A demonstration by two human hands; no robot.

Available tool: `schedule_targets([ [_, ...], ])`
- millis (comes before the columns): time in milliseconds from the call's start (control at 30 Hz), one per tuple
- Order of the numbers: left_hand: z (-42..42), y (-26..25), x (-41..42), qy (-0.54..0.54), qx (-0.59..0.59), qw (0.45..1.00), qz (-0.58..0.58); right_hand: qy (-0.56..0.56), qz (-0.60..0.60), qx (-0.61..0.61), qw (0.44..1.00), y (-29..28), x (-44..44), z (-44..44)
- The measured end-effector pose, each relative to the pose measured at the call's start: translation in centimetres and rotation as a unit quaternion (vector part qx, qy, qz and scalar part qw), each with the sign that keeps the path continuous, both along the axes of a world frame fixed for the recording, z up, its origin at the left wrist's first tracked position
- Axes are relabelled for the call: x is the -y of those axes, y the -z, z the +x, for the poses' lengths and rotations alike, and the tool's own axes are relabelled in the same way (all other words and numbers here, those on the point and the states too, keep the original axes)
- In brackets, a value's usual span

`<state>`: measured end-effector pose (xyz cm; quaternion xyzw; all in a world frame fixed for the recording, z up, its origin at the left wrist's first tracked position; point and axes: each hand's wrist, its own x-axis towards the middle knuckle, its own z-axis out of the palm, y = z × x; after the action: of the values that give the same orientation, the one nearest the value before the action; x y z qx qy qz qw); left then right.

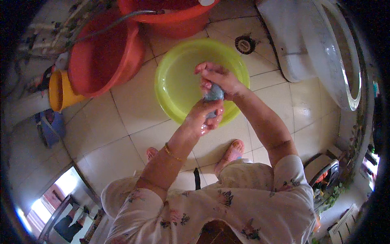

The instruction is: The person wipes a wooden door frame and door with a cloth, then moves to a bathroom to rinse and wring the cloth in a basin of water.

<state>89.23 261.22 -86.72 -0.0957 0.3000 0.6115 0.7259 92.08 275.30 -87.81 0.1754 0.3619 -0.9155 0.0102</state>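
Observation:
Both my hands are closed around a wet, bunched grey-blue cloth [214,93] over a yellow-green plastic basin [163,100]. My left hand [206,115] grips the end nearer me, by the basin's near rim. Farther out, my right hand [218,77] holds the other end, its fingers curled over the cloth and hiding part of it. Water glistens on my fingers. Pale, cloudy liquid [182,73] seems to lie in the basin, though its depth is hard to tell.
Two red tubs [100,58] [179,26] stand beyond the basin to the left, with a metal shower hose [122,19] across them. An orange bucket [58,91] is at far left. A floor drain [244,44] and a white toilet [317,55] lie to the right.

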Motion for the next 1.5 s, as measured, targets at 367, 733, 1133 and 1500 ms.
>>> schedule_targets([
  [367,-2.2,6.2,-3.4,0.364,-0.661,0.593,-0.28,0.213,0.258,0.251,0.908,10.7,3.0,-1.7],
  [733,-5.5,-9.6,-0.3,0.386,-0.71,0.518,-0.28,0.221,0.14,0.377,0.889,-3.9,3.3,-1.4],
  [1133,-15.4,-45.9,6.6,-0.168,-0.493,0.84,0.152,-0.212,0.229,-0.192,0.93,-52.3,-2.5,-3.5],
  [1500,-11.2,-36.2,25.6,-0.46,-0.429,0.703,-0.331,-0.1,0.758,0.2,0.613,-41.7,-5.6,3.9],
])
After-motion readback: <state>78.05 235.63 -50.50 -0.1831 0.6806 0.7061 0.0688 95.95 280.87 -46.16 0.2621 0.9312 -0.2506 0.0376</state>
